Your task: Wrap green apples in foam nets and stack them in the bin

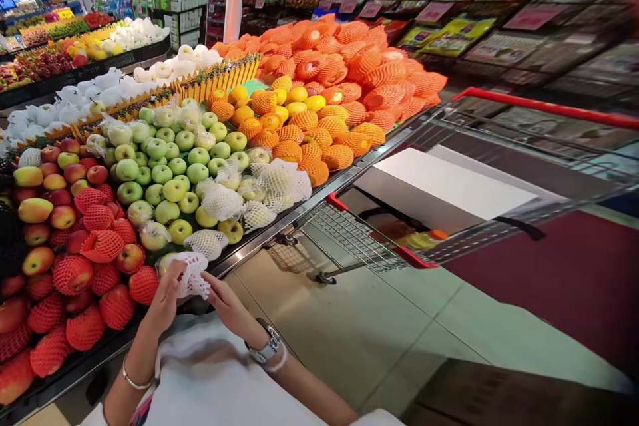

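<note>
My left hand (168, 294) and my right hand (228, 306) are close together at the near edge of the fruit stand. Between them they pinch a white foam fruit net (192, 275), one hand on each side. The net looks crumpled, and I cannot tell whether a fruit is inside it. Just beyond my hands are green apples (174, 190), some bare and some in clear wrap. Another white foam net (206, 243) lies on the apples close by. Red apples (72, 275), many in red foam nets, fill the stand left of my left hand.
Oranges in orange nets (288, 151) and larger net-wrapped fruit (364, 63) lie farther back. A shopping cart (359, 239) with a white box (454, 180) stands to the right along the metal stand edge. Shelves of packaged goods (454, 33) rise behind.
</note>
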The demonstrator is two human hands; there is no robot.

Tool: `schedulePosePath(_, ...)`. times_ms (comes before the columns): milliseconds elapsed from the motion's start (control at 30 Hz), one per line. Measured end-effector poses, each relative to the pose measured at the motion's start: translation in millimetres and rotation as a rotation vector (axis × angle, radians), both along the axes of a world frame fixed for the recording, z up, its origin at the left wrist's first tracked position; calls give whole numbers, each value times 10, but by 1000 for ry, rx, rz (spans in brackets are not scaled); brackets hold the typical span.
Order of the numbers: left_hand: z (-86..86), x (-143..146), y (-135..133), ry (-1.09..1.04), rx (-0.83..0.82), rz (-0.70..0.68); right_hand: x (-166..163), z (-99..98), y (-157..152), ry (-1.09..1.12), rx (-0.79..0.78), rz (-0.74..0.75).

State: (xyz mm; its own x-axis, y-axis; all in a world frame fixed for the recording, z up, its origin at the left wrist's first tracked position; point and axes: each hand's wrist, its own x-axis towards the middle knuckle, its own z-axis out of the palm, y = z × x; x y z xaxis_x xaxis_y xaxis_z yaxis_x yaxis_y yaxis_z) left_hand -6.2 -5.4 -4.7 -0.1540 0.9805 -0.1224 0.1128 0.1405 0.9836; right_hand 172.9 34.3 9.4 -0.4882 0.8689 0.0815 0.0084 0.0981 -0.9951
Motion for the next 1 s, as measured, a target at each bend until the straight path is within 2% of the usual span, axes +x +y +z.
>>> schedulePosePath(67, 60, -84, 16, -40, 10, 69, 3, -28, -16, 31, -61, 80)
schedulePosePath(133, 158, -152, 50, -66, 30, 78, 1, -37, -17, 107, -164, 242)
schedulePosePath(200, 288, -184, 95, -70, 40, -20, -13, -24, -4, 175, -245, 384)
schedulePosePath(267, 416, -174, 133, -67, 40, -177, -39, 5, 16, 188, -268, 411)
schedulePosePath(333, 504, -141, 143, -62, 37, -287, -67, 35, 30, 177, -249, 341)
schedulePosePath(400, 540, -105, 121, -36, 33, -322, -83, 51, 32, 188, -213, 237)
schedulePosePath(533, 534, -46, 36, 57, 17, -297, -49, 2, -6, 223, -145, 9)
schedulePosePath(633, 533, 21, -9, 145, 63, -285, -11, -81, -48, 267, -186, -172)
schedulePosePath(700, 525, 78, -30, 234, 136, -309, 1, -129, -62, 300, -246, -238)
schedulePosePath(833, 468, 185, -87, 411, 367, -269, 10, -163, -36, 429, -383, -209)
schedulePosePath(933, 464, 243, -138, 517, 524, -220, 15, -144, 0, 471, -398, -146)
schedulePosePath(1000, 508, 272, -164, 568, 576, -263, 9, -117, 15, 481, -388, -118)
